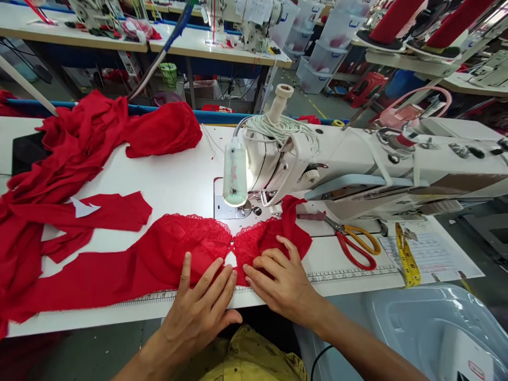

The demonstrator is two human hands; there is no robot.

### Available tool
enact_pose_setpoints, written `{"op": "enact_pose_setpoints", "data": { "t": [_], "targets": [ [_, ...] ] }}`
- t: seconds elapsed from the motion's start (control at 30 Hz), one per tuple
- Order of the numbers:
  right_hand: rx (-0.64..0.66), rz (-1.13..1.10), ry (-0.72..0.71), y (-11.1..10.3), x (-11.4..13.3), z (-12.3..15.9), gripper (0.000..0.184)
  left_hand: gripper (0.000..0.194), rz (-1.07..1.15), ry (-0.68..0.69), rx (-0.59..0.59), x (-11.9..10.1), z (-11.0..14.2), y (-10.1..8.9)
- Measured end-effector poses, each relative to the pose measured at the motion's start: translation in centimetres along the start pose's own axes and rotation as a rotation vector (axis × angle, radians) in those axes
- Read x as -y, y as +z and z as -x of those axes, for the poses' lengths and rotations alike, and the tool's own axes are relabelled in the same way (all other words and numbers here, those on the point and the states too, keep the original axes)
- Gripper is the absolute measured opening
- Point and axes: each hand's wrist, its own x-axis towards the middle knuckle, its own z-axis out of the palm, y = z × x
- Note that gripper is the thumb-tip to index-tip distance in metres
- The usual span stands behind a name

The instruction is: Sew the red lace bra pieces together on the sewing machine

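Observation:
A red lace bra (174,241) lies spread along the front of the white sewing table, its two cups joined at a small crossed centre piece. My left hand (204,296) rests on the lower edge of the left cup, fingers spread and flat. On the right cup lies my right hand (280,275), its fingers stretched out and slightly bent over the fabric. Just beyond the bra are the needle plate (230,207) and the lit lamp (235,174) of the sewing machine (357,153). The bra's left wing runs off toward a heap of red fabric.
Red fabric (79,137) is heaped at the left, with loose red pieces before it. Scissors (353,241) with red and orange handles lie right of the bra, near a yellow tape measure (407,259) on a paper sheet (436,248). A clear plastic bin (420,301) stands below right.

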Motion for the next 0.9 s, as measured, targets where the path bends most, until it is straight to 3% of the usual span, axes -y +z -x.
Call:
{"op": "enact_pose_setpoints", "data": {
  "t": [0.63,0.9],
  "targets": [
    [0.024,-0.017,0.014,0.3,-0.2,0.3,0.012,0.043,0.027,-0.025,-0.055,-0.1,-0.3,-0.1],
    [0.201,0.02,-0.117,-2.4,-2.3,1.0,0.024,0.044,0.139,-0.085,-0.048,0.0,-0.4,-0.5]
  ]
}}
